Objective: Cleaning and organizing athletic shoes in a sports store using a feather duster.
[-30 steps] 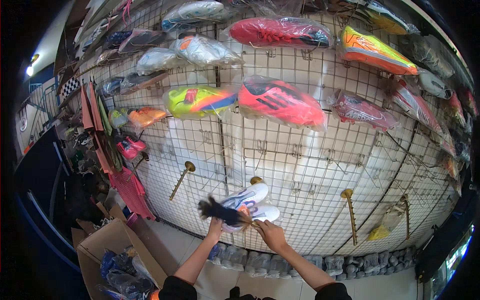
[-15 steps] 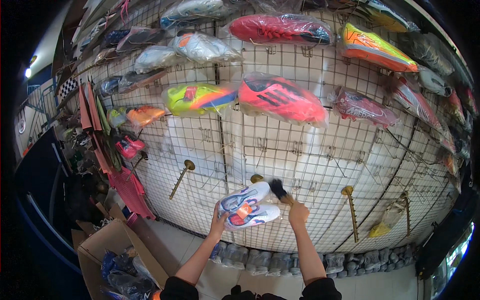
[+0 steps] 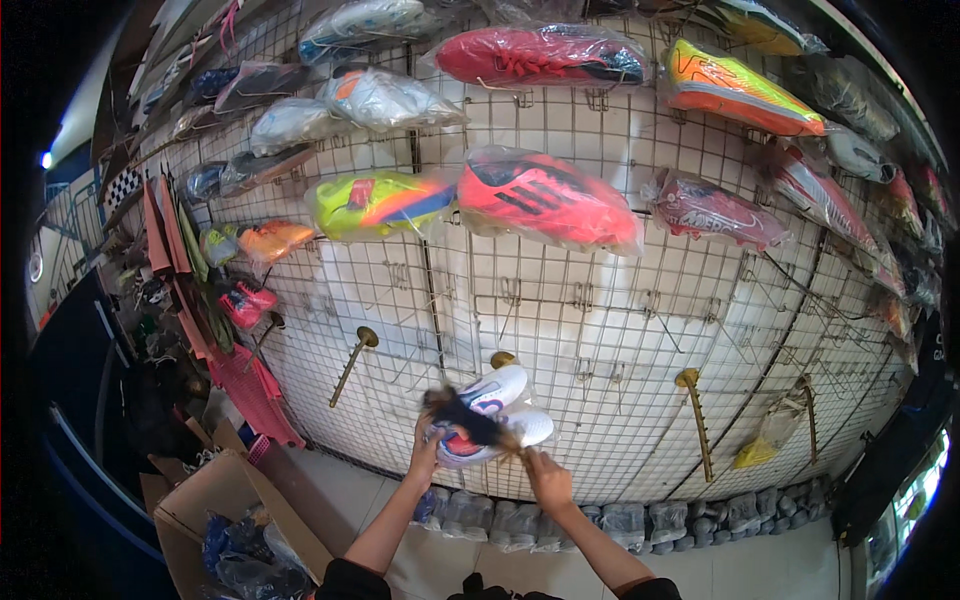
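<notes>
A pair of white shoes (image 3: 533, 426) with blue, purple and orange parts, seemingly in clear plastic wrap, is held up before the wire grid. My left hand (image 3: 424, 452) grips them at their left end. In my right hand (image 3: 549, 484), the fingers are closed round the light handle of a brush. The brush's dark bristles (image 3: 468, 418) lie across the shoes, blurred by motion, and hide their middle. Whether the bristles touch the wrap all along, I cannot tell.
Bagged shoes (image 3: 550, 200) hang in rows on the wire grid wall (image 3: 590, 330). Brass display arms (image 3: 695, 425) jut out lower down. An open cardboard box (image 3: 245, 480) with wrapped items stands at lower left. Grey bagged items (image 3: 515, 525) line the wall's foot.
My right hand has swung left and down, bringing the brush from beside the shoes across them. My left hand still holds the shoes, and the whole view has shifted slightly.
</notes>
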### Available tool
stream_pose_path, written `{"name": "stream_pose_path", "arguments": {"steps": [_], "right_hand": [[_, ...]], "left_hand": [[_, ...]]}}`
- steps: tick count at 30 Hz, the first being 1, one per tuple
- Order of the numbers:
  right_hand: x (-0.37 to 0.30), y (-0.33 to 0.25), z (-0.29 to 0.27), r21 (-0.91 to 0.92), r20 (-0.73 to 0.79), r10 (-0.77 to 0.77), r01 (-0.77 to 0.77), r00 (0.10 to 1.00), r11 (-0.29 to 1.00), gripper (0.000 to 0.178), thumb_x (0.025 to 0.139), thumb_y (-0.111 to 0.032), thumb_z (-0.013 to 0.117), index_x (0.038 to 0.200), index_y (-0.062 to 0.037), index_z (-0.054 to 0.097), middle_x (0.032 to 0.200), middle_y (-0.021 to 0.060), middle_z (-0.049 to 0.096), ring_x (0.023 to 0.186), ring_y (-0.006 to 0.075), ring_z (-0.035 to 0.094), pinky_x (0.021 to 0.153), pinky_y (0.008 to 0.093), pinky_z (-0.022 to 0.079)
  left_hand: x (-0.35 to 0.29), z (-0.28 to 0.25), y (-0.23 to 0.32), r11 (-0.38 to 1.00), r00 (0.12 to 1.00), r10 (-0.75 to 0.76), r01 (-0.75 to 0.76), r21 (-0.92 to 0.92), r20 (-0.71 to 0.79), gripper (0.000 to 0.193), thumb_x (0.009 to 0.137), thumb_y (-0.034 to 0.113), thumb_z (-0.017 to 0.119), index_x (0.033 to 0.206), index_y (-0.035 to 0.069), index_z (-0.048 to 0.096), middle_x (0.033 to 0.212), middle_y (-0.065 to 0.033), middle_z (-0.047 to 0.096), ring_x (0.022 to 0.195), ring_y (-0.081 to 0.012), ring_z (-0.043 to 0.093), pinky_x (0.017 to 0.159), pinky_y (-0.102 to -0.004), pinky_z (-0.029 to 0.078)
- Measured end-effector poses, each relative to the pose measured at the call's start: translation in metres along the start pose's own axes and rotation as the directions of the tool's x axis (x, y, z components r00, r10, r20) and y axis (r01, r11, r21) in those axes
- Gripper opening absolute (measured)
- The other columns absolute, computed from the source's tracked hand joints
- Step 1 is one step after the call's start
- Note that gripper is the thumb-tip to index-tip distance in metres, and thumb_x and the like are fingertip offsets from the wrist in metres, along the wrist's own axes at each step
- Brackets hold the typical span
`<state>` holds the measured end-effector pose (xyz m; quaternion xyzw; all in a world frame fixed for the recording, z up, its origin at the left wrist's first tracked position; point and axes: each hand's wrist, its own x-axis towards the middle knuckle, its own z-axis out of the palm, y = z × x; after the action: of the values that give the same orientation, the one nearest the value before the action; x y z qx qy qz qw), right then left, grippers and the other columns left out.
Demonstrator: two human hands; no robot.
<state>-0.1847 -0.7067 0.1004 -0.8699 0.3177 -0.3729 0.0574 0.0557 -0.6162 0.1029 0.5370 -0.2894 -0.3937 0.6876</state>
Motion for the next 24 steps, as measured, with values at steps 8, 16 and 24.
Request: {"name": "stream_pose_path", "arguments": {"steps": [8,16,24], "right_hand": [[-0.012,0.044,-0.005,0.108,0.004,0.526,-0.523,0.850,0.845,0.022,0.089,-0.020,0.045,0.097,-0.0030,0.054,0.083,0.0204,0.061,0.069,0.0383,0.059,0.060,0.0458,0.047],[-0.078,0.008,0.013,0.263,0.134,0.038,-0.073,0.990,0.962,0.024,0.085,-0.011,0.050,0.107,-0.0029,0.051,0.093,0.0183,0.059,0.073,0.0353,0.059,0.061,0.0417,0.048],[-0.057,0.015,0.022,0.283,-0.168,0.473,-0.418,0.865,0.863,0.018,0.086,-0.008,0.049,0.102,-0.0009,0.053,0.086,0.0222,0.059,0.074,0.0393,0.058,0.060,0.0455,0.045]], "left_hand": [[-0.010,0.018,0.029,0.987,0.984,-0.146,0.152,0.055,-0.101,0.073,0.082,0.037,0.060,0.138,0.033,0.014,0.133,-0.0090,0.036,0.117,-0.0247,0.041,0.084,-0.0461,0.041],[0.021,-0.004,0.004,0.973,0.969,0.226,-0.229,0.023,0.097,0.068,0.084,0.028,0.059,0.138,0.026,0.018,0.125,-0.0114,0.044,0.099,-0.0217,0.055,0.071,-0.0409,0.050],[0.015,0.016,0.024,0.963,0.952,-0.252,0.264,0.047,-0.176,0.067,0.081,0.045,0.057,0.134,0.024,0.022,0.116,-0.0106,0.050,0.096,-0.0275,0.056,0.069,-0.0456,0.051]]}}
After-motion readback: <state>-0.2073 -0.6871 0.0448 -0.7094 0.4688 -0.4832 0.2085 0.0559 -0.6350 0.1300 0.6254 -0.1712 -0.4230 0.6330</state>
